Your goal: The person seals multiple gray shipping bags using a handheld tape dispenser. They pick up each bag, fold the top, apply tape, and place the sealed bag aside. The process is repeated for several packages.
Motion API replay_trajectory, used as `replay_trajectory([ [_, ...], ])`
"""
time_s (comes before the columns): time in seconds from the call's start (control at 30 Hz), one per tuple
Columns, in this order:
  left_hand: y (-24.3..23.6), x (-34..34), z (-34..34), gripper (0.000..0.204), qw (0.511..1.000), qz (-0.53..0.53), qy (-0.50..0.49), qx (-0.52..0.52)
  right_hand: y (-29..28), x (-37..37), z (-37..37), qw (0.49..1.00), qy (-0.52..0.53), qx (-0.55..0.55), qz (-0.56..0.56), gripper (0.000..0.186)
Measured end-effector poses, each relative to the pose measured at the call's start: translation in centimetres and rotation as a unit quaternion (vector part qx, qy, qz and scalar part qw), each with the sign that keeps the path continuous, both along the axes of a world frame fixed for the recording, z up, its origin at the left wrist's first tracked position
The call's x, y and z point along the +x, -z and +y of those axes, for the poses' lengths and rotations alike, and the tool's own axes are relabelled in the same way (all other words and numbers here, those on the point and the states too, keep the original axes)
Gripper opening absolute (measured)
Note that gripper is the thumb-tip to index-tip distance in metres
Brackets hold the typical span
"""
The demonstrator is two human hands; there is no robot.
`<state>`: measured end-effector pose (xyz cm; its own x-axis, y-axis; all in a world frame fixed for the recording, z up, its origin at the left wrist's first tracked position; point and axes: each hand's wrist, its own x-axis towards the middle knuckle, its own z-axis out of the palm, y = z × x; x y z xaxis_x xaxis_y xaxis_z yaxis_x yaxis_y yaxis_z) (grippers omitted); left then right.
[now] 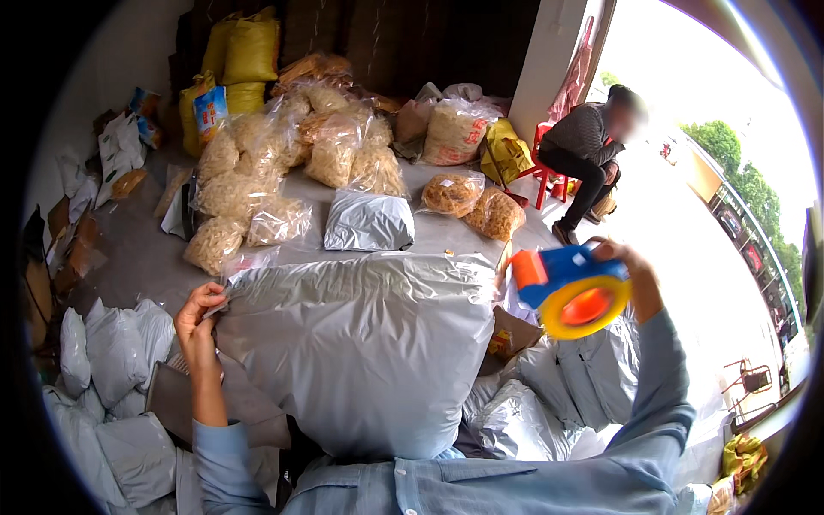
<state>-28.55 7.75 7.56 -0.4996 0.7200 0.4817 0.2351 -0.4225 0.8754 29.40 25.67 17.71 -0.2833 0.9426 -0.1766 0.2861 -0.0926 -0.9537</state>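
Head view:

Item 1: large grey plastic bag (369, 352), bulging and glossy, directly in front of the person's body; long axis running left to right; creased upper edge pointing away from the person, rounded lower side toward the blue shirt (446, 489)

Item 2: tape dispenser (560, 268), blue with an orange end and a yellow-rimmed roll; raised beyond the bag's right side; orange end pointing left, toward the bag, roll at the lower right with its round face toward the camera; long axis slanting from upper left to lower right; somewhat blurred

Item 3: left hand (199, 318), fingers and thumb pinching the upper left corner of the large grey plastic bag

Item 4: right hand (620, 257), closed around the upper right part of the tape dispenser

Item 5: filled grey bags, one heap at the left (116, 343), another at the right (524, 421)

Item 6: smaller grey package (369, 221), lying on the floor (120, 266) beyond the large bag

Item 7: clear bags of pale contents (227, 193), piled behind; two bags of browner contents (453, 194) to their right

Item 8: yellow sacks (251, 51), stacked at the back left

Item 9: another person (584, 137), seated on a red chair (549, 184) near the bright opening
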Motion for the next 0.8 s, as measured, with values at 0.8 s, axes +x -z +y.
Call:
replay_trajectory([
  [0.8,-10.3,13.8,1.5,0.027,0.739,0.654,0.162,0.015,13.5,-3.2,-12.3,0.972,-0.149,-0.037,-0.178,0.066],
])
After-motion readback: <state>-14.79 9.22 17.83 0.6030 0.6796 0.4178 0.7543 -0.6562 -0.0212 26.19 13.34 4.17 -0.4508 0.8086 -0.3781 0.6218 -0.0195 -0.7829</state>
